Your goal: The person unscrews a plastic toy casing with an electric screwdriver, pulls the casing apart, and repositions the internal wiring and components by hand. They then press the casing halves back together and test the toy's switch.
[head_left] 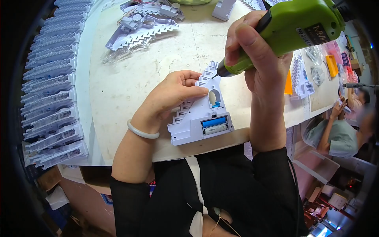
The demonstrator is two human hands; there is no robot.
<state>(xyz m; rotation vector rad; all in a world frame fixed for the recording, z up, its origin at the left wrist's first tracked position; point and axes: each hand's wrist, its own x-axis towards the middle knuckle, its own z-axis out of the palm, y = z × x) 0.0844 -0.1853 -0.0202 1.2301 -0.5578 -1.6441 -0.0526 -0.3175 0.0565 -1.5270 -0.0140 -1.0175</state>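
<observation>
The white housing (188, 120) is at the middle of the near edge of the table (169, 59), its wide end toward the person and its narrow end pointing to the far edge; whether it lies flat or is slightly raised is hard to tell. The left hand (175, 90), below a pale bangle (143, 130), pinches the housing by its toothed side, thumb on the face and fingers curled at the teeth. A blue cylinder (214, 122) sits in the open compartment at the wide end, beside a pale grey piece (215, 129).

The right hand (262, 55) is closed around a green power screwdriver (294, 31), tilted so that its bit points down at the housing's narrow end; contact is too fine to make out.

Toward the far edge lie some part-built housings (144, 29) with a crumpled clear bag (118, 57) just beside them. A long row of white toothed parts (51, 93) lines the left edge. Near the right edge stands a yellow bin (331, 66), and beyond it sits another person (341, 136).
</observation>
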